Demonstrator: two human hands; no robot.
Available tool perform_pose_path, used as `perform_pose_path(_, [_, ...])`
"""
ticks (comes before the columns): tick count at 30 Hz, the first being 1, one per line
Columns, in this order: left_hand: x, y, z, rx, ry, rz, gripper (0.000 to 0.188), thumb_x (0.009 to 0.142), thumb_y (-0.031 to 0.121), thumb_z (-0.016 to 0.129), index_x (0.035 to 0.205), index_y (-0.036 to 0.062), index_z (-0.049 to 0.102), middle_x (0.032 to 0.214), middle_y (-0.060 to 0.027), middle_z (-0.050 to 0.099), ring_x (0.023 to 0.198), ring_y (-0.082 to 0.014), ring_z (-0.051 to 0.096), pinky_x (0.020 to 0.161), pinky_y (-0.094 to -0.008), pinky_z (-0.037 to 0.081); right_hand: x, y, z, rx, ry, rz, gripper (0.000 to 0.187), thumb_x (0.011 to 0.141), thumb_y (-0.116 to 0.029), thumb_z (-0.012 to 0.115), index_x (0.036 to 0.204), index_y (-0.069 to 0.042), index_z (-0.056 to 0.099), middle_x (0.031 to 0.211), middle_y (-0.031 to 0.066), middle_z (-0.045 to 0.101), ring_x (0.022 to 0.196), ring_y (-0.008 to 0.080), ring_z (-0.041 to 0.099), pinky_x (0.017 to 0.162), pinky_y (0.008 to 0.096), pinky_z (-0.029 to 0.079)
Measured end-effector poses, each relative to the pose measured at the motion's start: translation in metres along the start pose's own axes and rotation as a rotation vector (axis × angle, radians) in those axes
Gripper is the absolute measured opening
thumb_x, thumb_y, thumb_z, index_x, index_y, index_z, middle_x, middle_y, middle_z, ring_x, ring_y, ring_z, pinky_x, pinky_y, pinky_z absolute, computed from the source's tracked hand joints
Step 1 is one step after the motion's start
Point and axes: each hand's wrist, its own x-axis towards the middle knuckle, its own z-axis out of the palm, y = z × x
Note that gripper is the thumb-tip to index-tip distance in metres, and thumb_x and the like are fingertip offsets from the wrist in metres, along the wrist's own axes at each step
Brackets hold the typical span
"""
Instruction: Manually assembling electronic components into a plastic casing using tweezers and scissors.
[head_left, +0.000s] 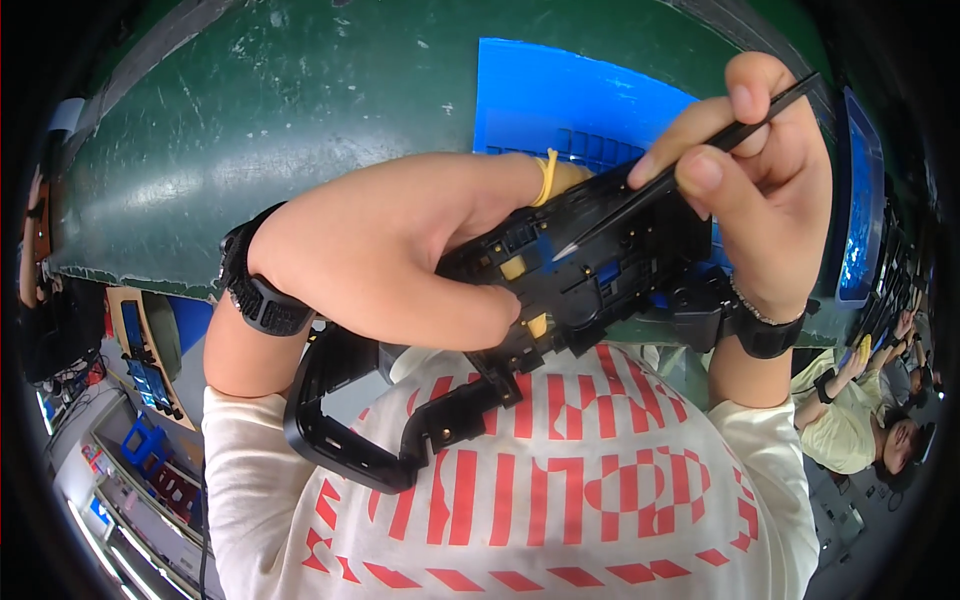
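Note:
My left hand (390, 250) grips a black plastic housing (575, 300) in front of my chest, its thumb lying on the near side. The housing has a large open loop (345, 455) at its lower left, and small yellow pads (513, 268) and blue patches (607, 272) show on its face. Black pointed tweezers (640, 200) are pinched in my right hand (765, 190). Their pale tips reach the housing beside the upper yellow pad; whether they grip anything there is too small to tell. A yellow band (546, 178) circles a finger of my left hand.
Beyond the housing, a blue tray (580, 95) with small compartments lies on the scratched green table (330, 90). Another blue container (858, 220) stands at the far right. A co-worker in a pale yellow shirt (845, 425) sits to the right, and shelves (150, 460) stand at lower left.

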Motion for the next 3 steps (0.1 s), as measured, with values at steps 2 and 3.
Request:
perform_pose_path(2, [-0.002,0.002,0.001,-0.047,-0.021,-0.030,0.070,0.061,-0.002,0.046,0.126,-0.0117,0.025,0.120,-0.0146,0.044,0.110,-0.0149,0.042,0.093,-0.0250,0.033,0.000,-0.006,-0.012,-0.051,0.001,0.111,0.034,0.080,-0.019,0.059,0.095,-0.005,0.032,0.073,0.0132,0.061,0.049,0.0046,0.039,0.046,0.0149,0.030])
perform_pose_path(3, [-0.001,0.005,0.000,-0.035,-0.025,-0.037,0.070,0.061,-0.002,0.046,0.127,-0.0112,0.024,0.121,-0.0145,0.044,0.111,-0.0151,0.041,0.095,-0.0247,0.031,0.001,-0.008,-0.022,-0.065,0.051,0.050,0.036,0.079,-0.021,0.061,0.095,-0.005,0.032,0.075,0.0136,0.061,0.054,0.0052,0.042,0.047,0.0146,0.031])
